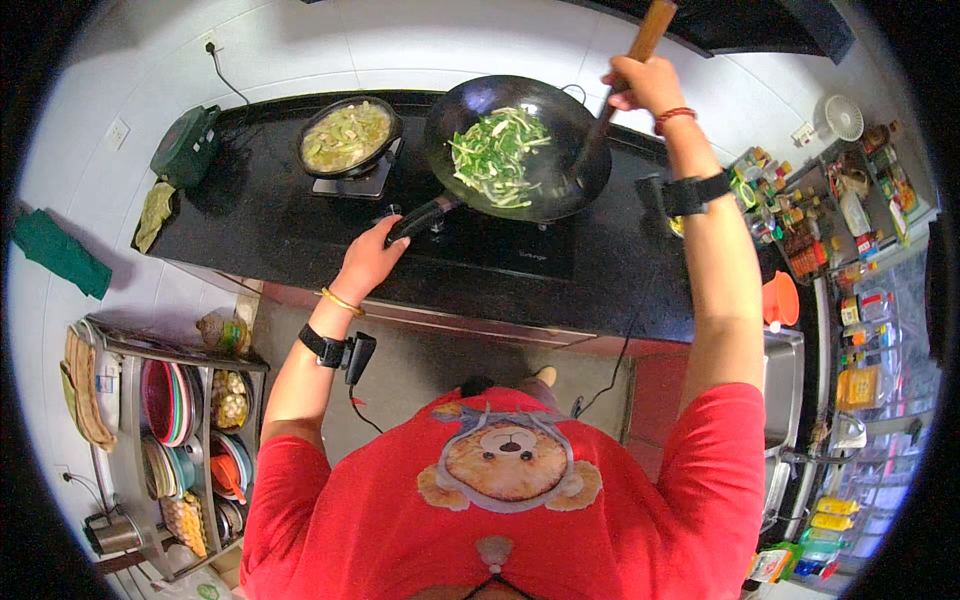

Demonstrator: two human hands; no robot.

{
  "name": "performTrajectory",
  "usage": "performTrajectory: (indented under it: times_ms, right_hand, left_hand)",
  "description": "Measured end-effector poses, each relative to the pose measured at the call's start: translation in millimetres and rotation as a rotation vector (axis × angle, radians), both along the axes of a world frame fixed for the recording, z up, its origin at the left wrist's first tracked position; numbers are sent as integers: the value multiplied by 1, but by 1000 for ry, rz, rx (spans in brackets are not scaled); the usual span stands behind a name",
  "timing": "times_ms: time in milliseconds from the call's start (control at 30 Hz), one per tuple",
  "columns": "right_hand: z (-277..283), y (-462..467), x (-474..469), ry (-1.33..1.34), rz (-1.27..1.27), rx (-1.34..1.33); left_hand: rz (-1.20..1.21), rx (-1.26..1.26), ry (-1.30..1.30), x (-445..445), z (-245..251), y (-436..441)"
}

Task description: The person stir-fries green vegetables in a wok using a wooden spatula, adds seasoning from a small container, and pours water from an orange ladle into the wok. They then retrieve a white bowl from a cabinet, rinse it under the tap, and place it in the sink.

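A black wok [491,97] sits on the stove, with chopped green leaves and pale stems [501,150] heaped left of its middle. My left hand [373,257] grips the wok's black handle [420,219]. In my right hand [646,84] is the wooden handle of a spatula [651,30]. Its blurred dark end [583,169] reaches into the right side of the wok, apart from the greens. Left of the wok, a dark pan [306,159] full of pale green sliced food in liquid [349,136] rests on a small burner [360,184].
A dark green lidded appliance [184,146] and a cloth [154,216] occupy the counter's left end. Bottles and jars [806,217] crowd the right side, near an orange colander-like vessel [781,298] and a steel sink [784,375]. A shelf with plates and baskets [169,401] stands low at left.
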State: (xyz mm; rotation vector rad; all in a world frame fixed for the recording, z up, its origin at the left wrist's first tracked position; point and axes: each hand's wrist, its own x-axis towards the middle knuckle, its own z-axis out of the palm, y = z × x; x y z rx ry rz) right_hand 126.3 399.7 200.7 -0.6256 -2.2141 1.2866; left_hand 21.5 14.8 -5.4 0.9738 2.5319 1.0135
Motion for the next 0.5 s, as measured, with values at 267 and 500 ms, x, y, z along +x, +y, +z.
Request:
performTrajectory:
  times_ms: [267, 500]
  right_hand:
    - [-47, -8, -1, 234, -159, -417]
    - [-67, -19, -21, 502, -148, -358]
  left_hand:
    - [-14, 6, 111, -6, -11, 2]
    - [-39, -4, 168, -7, -16, 1]
